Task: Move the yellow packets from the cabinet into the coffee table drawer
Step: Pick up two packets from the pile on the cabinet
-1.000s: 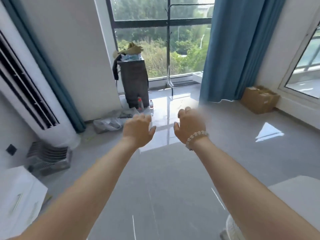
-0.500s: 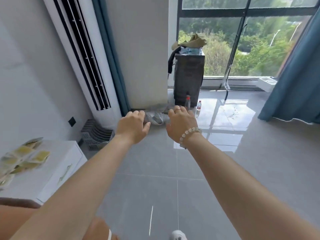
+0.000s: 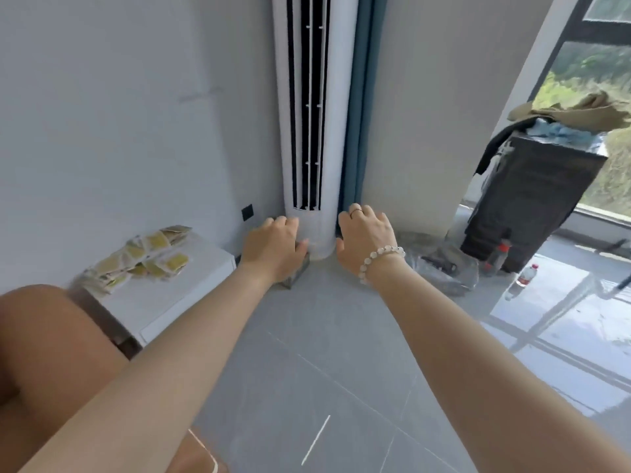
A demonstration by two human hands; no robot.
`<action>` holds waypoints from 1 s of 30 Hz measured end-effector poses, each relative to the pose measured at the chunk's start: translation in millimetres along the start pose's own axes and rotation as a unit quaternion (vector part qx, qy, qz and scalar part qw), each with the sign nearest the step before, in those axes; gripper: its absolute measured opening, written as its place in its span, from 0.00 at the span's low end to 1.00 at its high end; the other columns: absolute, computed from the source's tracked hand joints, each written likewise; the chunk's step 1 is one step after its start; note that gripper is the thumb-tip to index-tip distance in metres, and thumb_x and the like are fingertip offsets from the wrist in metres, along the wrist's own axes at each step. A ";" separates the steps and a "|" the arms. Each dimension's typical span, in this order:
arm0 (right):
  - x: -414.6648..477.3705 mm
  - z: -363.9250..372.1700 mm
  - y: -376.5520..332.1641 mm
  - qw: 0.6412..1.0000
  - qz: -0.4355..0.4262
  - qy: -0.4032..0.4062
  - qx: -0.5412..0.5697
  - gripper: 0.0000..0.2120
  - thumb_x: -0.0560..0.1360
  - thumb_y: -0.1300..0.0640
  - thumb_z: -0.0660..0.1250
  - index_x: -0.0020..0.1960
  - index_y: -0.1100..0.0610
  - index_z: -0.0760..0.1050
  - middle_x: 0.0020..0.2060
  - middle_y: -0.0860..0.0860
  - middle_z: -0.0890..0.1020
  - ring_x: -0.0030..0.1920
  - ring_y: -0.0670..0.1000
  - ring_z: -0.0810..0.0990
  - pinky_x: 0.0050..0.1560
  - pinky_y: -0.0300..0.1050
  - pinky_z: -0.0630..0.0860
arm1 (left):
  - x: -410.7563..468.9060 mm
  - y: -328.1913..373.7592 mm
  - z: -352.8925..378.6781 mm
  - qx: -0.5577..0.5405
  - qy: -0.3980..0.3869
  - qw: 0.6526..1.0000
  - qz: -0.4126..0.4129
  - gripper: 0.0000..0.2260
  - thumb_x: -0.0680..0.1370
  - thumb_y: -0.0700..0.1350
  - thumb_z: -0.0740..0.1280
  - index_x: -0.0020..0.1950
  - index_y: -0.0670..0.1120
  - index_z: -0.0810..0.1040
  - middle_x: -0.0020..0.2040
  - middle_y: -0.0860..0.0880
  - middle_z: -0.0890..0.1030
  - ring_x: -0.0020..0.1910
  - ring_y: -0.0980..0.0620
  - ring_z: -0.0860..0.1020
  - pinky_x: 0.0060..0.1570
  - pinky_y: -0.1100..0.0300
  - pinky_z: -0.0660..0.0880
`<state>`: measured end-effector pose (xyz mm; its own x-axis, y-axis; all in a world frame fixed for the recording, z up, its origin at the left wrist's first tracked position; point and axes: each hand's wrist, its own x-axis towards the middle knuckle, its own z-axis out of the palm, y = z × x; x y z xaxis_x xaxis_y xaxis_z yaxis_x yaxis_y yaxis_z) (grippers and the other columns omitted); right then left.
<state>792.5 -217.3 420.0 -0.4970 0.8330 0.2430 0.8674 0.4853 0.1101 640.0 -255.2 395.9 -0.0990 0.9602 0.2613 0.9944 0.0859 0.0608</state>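
The yellow packets (image 3: 143,257) lie in a loose, overlapping heap on the top of a low white cabinet (image 3: 181,295) at the left, against the wall. They are small flat squares, yellow in the middle with pale edges, some tilted over others; motion blur hides any print on them.

Both arms reach forward over the grey tiled floor (image 3: 307,370). The left hand (image 3: 273,249) and the right hand (image 3: 367,233) show their backs, fingers loosely bent and holding nothing. Both are well apart from the packets, which sit to the left of the left hand. The right wrist wears a pale bead bracelet (image 3: 379,259).

Beyond the hands stands a tall white air conditioner (image 3: 316,131) with a blue curtain (image 3: 362,97) just beside it. Far right, a dark box (image 3: 532,206) is topped with cloth, with a bottle (image 3: 527,274) on the floor near it.
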 end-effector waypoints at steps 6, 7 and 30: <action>79.0 33.1 -60.4 0.991 -0.132 -0.007 0.024 0.16 0.79 0.53 0.57 0.63 0.59 0.69 0.61 0.55 0.72 0.61 0.54 0.70 0.59 0.46 0.64 | 10.5 -77.4 18.3 0.055 -0.038 0.991 -0.114 0.17 0.81 0.52 0.55 0.64 0.43 0.69 0.60 0.46 0.76 0.59 0.45 0.73 0.49 0.53 0.72; 91.8 37.2 -69.6 0.989 -0.146 -0.005 0.027 0.16 0.79 0.53 0.58 0.63 0.59 0.69 0.61 0.54 0.72 0.61 0.54 0.70 0.60 0.46 0.64 | 13.1 -92.4 20.7 0.061 -0.038 0.989 -0.130 0.17 0.81 0.52 0.55 0.64 0.43 0.69 0.60 0.46 0.76 0.59 0.45 0.74 0.49 0.53 0.73; 385.9 130.8 -229.3 0.958 -0.275 -0.034 0.066 0.15 0.79 0.54 0.55 0.62 0.59 0.69 0.60 0.54 0.72 0.61 0.54 0.69 0.57 0.46 0.64 | 175.5 -351.6 87.0 0.162 -0.076 0.954 -0.241 0.15 0.81 0.50 0.55 0.63 0.42 0.67 0.56 0.46 0.75 0.56 0.46 0.72 0.40 0.56 0.65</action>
<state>398.4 27.6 362.4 -0.8831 0.4540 0.1185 0.4643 0.8821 0.0801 276.1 -93.8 336.5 -0.5654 0.8138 0.1346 0.7964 0.5811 -0.1678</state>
